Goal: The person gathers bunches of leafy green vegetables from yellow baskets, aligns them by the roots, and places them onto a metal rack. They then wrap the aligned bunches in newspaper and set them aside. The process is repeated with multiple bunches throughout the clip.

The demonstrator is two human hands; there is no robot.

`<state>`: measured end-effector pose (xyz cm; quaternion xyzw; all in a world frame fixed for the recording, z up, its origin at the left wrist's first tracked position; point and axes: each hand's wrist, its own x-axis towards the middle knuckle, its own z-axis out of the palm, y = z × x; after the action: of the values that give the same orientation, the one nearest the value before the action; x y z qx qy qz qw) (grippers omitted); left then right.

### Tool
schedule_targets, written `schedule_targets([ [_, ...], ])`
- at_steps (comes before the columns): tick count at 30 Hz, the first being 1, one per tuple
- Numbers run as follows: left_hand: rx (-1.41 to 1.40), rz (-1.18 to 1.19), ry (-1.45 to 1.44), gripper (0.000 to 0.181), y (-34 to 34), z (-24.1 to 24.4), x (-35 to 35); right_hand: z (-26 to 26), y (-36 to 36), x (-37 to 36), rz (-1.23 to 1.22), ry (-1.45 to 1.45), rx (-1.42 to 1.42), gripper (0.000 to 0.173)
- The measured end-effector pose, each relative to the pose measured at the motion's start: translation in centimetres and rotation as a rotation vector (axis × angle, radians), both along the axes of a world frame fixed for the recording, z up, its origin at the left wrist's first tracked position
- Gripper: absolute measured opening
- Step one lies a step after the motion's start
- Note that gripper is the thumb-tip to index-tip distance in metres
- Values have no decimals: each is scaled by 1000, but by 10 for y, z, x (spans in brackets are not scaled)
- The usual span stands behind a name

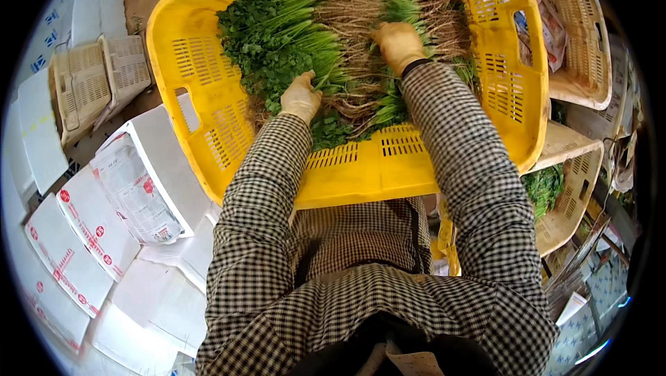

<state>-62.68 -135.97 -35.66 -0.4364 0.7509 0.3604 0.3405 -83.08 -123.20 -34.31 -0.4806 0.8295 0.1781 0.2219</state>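
Observation:
Before me stands a yellow plastic crate with slotted walls, packed with bunches of leafy green herbs that look like coriander. Leaves lie mostly to the left, pale green stems lead across, and thin brown roots fill the middle and right. My left hand, in a pale glove, touches the leaves and stems at the near left; its fingertips are partly hidden. My right hand, in a yellowish glove, reaches in among the roots and stems right of centre. Its fingers curl downward, and what they hold is hidden.
White foam boxes are stacked at the left, one with newspaper against it. Beige crates stand at the far left. On the right, a beige crate holds plastic packaging, and a lower crate holds greens.

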Motion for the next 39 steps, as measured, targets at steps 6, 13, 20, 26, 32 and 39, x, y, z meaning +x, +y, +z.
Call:
schedule_targets([
  [6,95,-376,29,50,-41,45,7,125,91,-34,-339,-558,-778,17],
  [13,-402,-858,360,101,-71,72,-90,253,335,-100,-1353,-239,-2240,25],
  [20,-536,-1146,122,114,-85,31,-185,188,186,26,-1360,-192,-1476,56],
  [26,-466,-1048,201,53,-84,18,-194,174,162,37,-1449,-275,-1423,51],
  [32,-265,-1136,311,26,-94,10,-140,163,157,37,-1396,-461,-1487,46],
  [39,-510,-1049,699,81,-78,-4,-121,155,125,37,-1391,-725,-1356,50],
])
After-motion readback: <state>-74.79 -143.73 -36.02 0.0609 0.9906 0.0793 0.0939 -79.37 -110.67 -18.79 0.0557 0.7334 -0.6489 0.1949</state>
